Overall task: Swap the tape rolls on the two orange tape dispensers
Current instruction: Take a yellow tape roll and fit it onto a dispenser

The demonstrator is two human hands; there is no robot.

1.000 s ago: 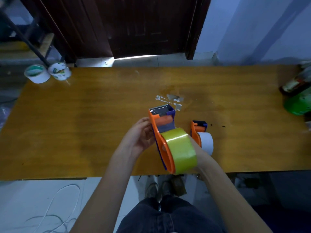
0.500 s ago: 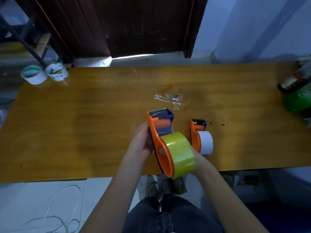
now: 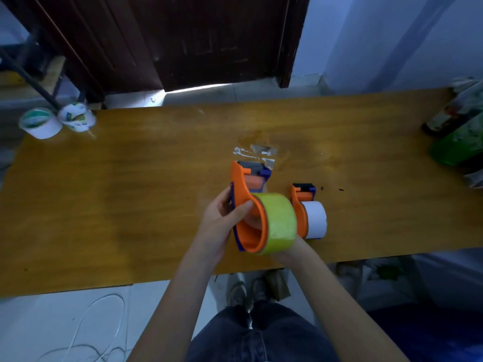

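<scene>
1. The larger orange plastic tape dispenser (image 3: 241, 194) is gripped by the left hand (image 3: 222, 220) above the wooden table (image 3: 130, 192).
2. Its yellow tape roll (image 3: 281, 223) is cupped underneath by the right hand (image 3: 295, 250); grip mostly hidden.
3. The smaller orange dispenser (image 3: 300, 207), with white roll (image 3: 316, 218), is seen resting just beside.

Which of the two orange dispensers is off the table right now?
The dispenser with the yellow roll, held in both hands; the white-roll dispenser stands on the table.

The right hand (image 3: 288, 253) is mostly hidden behind the yellow tape roll (image 3: 281, 223) — grip unclear. Bottles (image 3: 460, 137) at the table's right end are cut off — labels unreadable.
</scene>
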